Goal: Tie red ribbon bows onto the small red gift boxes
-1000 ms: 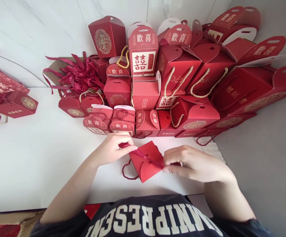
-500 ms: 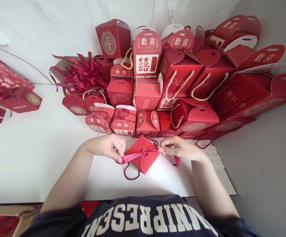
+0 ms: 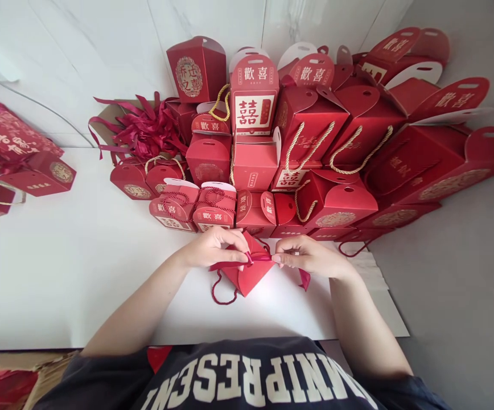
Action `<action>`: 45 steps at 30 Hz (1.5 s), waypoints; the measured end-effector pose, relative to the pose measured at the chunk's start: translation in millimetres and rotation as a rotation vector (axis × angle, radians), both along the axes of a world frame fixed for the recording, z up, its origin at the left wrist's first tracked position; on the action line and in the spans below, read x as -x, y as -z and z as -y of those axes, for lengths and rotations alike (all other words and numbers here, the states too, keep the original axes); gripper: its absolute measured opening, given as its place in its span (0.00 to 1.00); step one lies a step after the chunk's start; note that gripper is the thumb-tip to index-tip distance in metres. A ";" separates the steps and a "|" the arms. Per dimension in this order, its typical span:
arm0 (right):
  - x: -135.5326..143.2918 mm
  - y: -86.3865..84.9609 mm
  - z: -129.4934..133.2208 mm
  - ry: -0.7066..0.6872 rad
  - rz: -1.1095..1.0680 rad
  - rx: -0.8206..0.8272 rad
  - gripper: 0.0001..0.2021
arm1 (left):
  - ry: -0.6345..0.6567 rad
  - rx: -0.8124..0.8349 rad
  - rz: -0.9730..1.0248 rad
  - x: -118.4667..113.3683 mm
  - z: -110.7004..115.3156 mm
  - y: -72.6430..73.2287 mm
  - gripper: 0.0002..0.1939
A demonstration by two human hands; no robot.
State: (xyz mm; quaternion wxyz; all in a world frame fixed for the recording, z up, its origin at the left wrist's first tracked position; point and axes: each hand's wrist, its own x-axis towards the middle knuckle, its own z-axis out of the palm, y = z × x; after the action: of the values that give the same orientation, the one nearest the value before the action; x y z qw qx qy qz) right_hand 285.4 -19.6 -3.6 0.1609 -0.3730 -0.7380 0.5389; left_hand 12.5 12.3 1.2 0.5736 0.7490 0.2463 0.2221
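Note:
A small red box with folded top flaps sits at the table's front, turned cornerwise. A dark red cord loop hangs out at its near left side. Across its top runs a magenta ribbon. Over the box's left part, my left hand pinches the ribbon near the middle of the top. My right hand holds the ribbon between thumb and fingers at the box's right corner, and a loose end dangles below it. My left fingers hide part of the flaps.
Red gift boxes with cord handles are stacked behind the hands. A heap of magenta ribbons lies at back left. More boxes stand at far left. A grey wall borders the white table on the right.
My left hand has moved right from the ribbon's left part to the middle of the box top. The box has shifted and turned slightly. My right hand has barely moved.

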 end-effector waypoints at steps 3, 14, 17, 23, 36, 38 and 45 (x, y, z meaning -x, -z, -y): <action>-3.3 -3.4 1.5 0.024 -0.025 0.036 0.21 | -0.037 -0.036 -0.086 -3.1 2.0 -1.6 0.08; 3.7 -7.9 11.8 -0.038 -0.328 0.214 0.14 | -0.134 0.057 -0.248 1.0 3.1 -6.6 0.14; 21.1 -9.7 15.4 0.035 -0.293 -0.085 0.10 | -0.115 0.028 -0.223 1.2 1.4 -5.6 0.15; 40.6 -8.6 16.1 0.026 -0.064 -0.552 0.13 | -0.084 0.011 -0.200 1.5 2.1 -6.0 0.12; 42.9 -10.6 18.4 0.182 -0.052 -0.458 0.10 | -0.159 -0.128 -0.263 -3.9 12.3 -5.9 0.09; 44.1 -6.2 18.2 0.276 -0.047 -0.447 0.09 | -0.181 -0.069 -0.252 -4.5 14.4 -5.7 0.10; 46.8 6.9 15.6 0.309 -0.077 -0.525 0.07 | -0.195 0.063 -0.184 -4.4 16.7 -9.4 0.12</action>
State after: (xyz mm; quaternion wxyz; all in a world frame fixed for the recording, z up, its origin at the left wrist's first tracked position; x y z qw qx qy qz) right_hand 238.6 -35.2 -10.5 0.3595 -0.4057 -0.7799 0.3129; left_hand 16.9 -4.4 10.7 0.5476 0.7201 0.3765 0.1994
